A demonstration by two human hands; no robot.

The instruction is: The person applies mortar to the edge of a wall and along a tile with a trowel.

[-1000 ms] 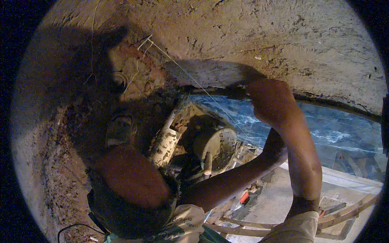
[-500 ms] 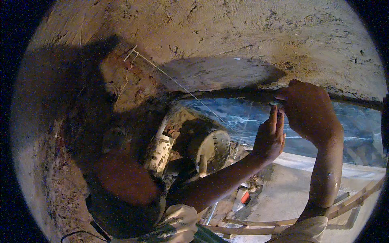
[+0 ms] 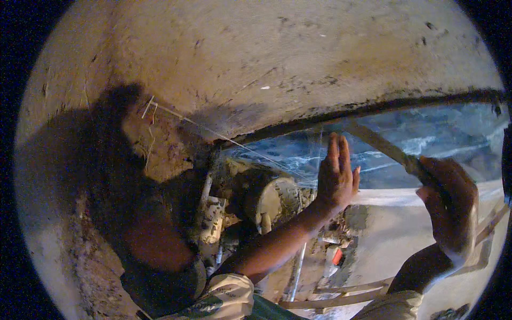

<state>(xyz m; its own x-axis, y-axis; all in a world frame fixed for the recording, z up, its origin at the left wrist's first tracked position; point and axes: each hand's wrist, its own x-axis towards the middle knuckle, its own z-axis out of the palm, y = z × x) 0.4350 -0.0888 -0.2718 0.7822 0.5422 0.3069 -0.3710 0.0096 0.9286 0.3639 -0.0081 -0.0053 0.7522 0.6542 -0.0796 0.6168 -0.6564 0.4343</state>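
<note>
Rough plaster wall point(image 3: 277, 58) above, right hand point(image 3: 448, 205) gripping long tool point(image 3: 381, 144), left hand point(image 3: 336, 176) flat beside

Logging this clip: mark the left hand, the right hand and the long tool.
left hand point(image 3: 335, 178), head view, on the back of the hand.
right hand point(image 3: 450, 205), head view, on the knuckles.
long tool point(image 3: 381, 143), head view, mid-shaft.

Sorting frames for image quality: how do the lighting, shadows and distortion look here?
Head view: warm, dim light; a heavy shadow falls across the rough plaster wall at left; fisheye bends the wall's dark lower edge into a curve; the right hand near the rim looks soft and stretched, the left hand sharper.
</note>
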